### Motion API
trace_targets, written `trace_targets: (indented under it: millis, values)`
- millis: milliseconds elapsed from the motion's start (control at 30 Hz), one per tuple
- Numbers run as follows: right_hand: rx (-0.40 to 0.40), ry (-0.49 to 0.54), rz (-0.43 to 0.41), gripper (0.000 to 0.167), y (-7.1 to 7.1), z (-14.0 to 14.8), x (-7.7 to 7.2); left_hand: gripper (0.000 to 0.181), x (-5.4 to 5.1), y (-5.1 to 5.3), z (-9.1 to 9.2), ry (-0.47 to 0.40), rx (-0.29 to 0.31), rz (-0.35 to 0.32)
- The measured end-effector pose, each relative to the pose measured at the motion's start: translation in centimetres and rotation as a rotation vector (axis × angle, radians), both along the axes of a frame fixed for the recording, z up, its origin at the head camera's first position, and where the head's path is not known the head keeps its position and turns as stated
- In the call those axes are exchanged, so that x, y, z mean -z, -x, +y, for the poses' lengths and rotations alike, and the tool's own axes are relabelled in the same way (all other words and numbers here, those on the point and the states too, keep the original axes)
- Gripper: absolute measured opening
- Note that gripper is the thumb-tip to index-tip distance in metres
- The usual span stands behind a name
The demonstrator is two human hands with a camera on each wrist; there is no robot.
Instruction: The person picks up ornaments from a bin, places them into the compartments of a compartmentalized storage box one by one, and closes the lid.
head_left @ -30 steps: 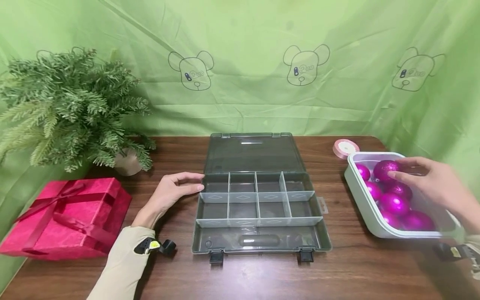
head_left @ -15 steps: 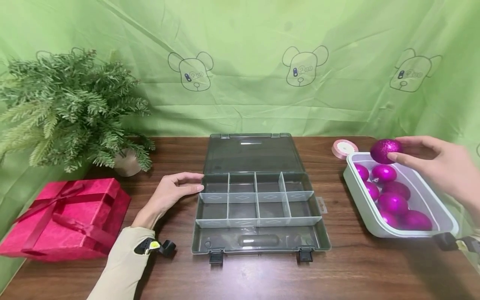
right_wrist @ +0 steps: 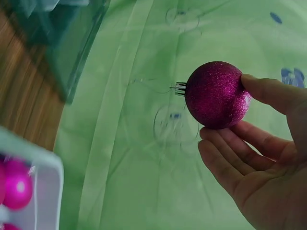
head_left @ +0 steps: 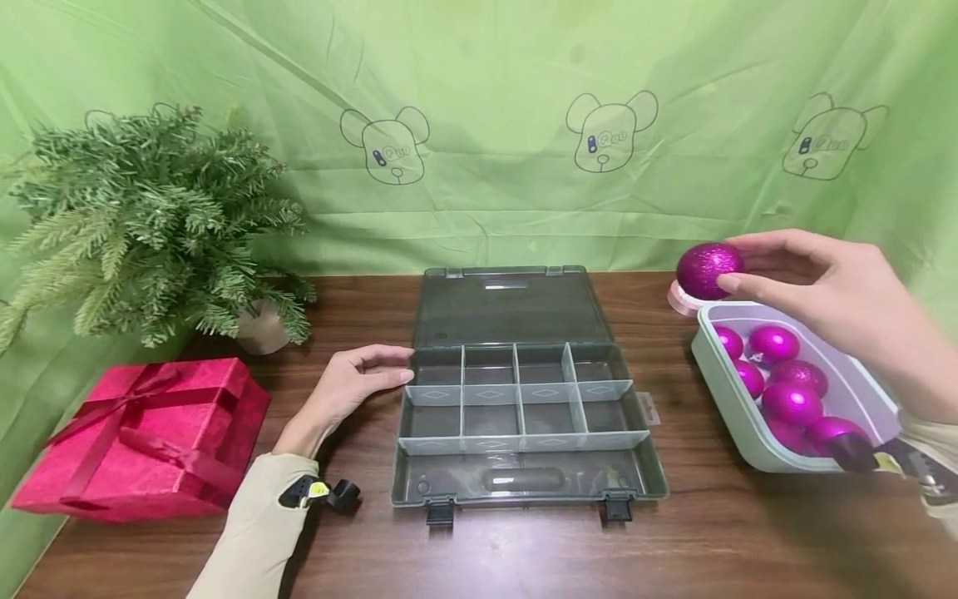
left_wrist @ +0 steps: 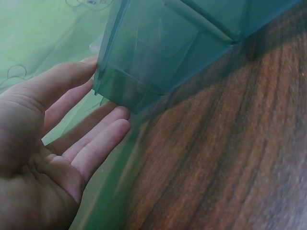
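A dark grey, see-through compartment box lies opened flat mid-table, its bare dividers showing. At its left side, my left hand touches the wall with fairly straight fingers; the left wrist view has the thumb at the rim and fingertips lower on the box's side. My right hand holds up a glittery magenta Christmas ball between thumb and fingers. In the right wrist view the ball shows its silver cap and a thread loop. Below that hand stands a white tub with several more magenta balls.
On the left are a small artificial fir tree and a red gift box with a ribbon bow. Behind the raised ball, a pink ribbon spool is partly hidden. A green curtain hangs at the table's back edge.
My right hand has lifted the glittery ball out of the white tub and carried it up and left, over the tub's far corner. The left hand stays at the compartment box.
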State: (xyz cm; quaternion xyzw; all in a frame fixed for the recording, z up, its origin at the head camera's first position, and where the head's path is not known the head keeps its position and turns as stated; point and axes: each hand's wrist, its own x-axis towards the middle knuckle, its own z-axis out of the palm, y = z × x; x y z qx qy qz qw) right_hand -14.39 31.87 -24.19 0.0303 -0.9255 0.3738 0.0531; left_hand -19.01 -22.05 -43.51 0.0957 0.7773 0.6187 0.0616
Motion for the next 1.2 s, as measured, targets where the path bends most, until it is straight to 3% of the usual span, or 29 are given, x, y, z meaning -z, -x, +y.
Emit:
trace_targets:
  millis: [333, 600, 700, 900, 1200]
  values:
    - [-0.139, 0.067, 0.057, 0.047, 0.7, -5.6, -0.3, 0.042, 0.1, 0.1, 0.2, -0.014, 0.008, 0.010]
    - [-0.223, 0.077, 0.058, 0.045, 1.3, -10.2, 0.4, 0.044, 0.4, 0.3, 0.1, 0.003, 0.009, 0.011]
    - [-0.264, 0.044, 0.071, 0.047, 1.6, -11.9, 0.9, 0.045, 0.4, 0.3, 0.0, 0.010, 0.004, 0.011]
    - [-0.384, 0.090, 0.058, 0.046, 2.4, -14.6, 2.4, 0.043, 0.4, 0.1, -0.1, 0.016, 0.003, 0.003]
    - [-0.463, 0.070, 0.124, 0.044, 3.3, -18.0, 4.7, 0.044, 0.2, 0.1, 0.0, 0.012, 0.003, 0.003]
